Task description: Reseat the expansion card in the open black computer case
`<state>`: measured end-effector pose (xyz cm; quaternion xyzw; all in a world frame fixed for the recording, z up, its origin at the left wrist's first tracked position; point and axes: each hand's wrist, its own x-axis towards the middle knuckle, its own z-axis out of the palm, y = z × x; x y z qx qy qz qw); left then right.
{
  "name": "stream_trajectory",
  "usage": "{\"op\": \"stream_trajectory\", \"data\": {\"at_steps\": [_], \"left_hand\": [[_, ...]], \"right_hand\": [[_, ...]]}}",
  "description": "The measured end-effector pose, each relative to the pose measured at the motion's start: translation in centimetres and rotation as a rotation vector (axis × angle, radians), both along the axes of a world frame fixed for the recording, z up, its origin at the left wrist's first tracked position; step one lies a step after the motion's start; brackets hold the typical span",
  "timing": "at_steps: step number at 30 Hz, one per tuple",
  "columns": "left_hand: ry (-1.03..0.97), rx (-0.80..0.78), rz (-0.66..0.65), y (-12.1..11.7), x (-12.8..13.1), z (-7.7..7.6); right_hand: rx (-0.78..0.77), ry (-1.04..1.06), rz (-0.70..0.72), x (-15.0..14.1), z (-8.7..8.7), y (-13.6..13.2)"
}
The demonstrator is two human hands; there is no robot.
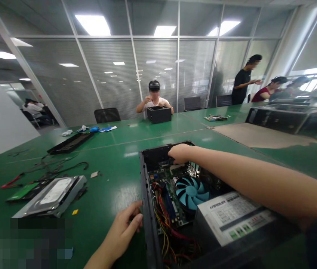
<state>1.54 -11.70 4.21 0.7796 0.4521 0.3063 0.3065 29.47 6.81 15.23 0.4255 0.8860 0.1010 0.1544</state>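
Observation:
An open black computer case (144, 194) lies on the green table in front of me. Inside it are a green motherboard (172, 173), a blue fan (191, 191), a labelled power supply (228, 216) and red and yellow cables (165, 213). My right hand (180, 153) reaches over the power supply to the far inner wall of the case. Its fingers are closed and point down; whatever they hold is hidden. Beside the left wall of the case, my left hand (125, 228) has its fingers bent loosely and its thumb apart, holding nothing. Its fingertips are at the case's edge.
Left on the table (113, 164) lie a hard drive (60, 190) in a metal bracket, loose cables (54, 168), a small yellow piece (75, 212) and a long black panel (71, 143). Across the table a person (158, 102) handles another black case (159, 114). Cardboard (259, 134) lies right.

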Motion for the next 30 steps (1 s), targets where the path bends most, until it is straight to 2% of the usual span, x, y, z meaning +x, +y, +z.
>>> {"op": "stream_trajectory", "data": {"at_steps": [3, 6, 13, 18, 20, 23, 25, 27, 30], "left_hand": [[-0.018, 0.042, -0.028, -0.1, 0.1, -0.2], [-0.006, 0.079, -0.058, -0.1, 0.3, -0.4], [-0.002, 0.064, -0.105, -0.1, 0.3, -0.4], [0.003, 0.014, -0.134, -0.1, 0.3, -0.5], [0.018, -0.004, -0.129, 0.0, 0.2, -0.8], [0.041, -0.02, -0.11, 0.1, -0.2, -1.4], [0.039, -0.019, -0.102, 0.1, -0.4, -1.8], [0.032, -0.023, -0.101, 0.1, -0.6, -2.0], [0.019, -0.025, -0.109, 0.2, -0.7, -1.9]], "right_hand": [[0.001, 0.083, 0.006, 0.7, -2.3, 1.4], [0.034, 0.079, -0.022, 0.6, -3.0, 1.5], [0.088, 0.08, -0.073, -0.9, -3.0, 0.8], [0.163, 0.195, -0.051, -0.2, -1.4, 0.6], [0.078, 0.298, -0.001, 0.8, -0.8, 1.0], [-0.239, 0.488, 0.117, 2.7, -0.5, 2.2], [-0.372, 0.571, 0.149, 3.4, -0.5, 2.6], [-0.316, 0.575, 0.121, 3.4, -0.4, 2.4], [-0.067, 0.458, 0.096, 2.3, 0.2, 0.9]]}}
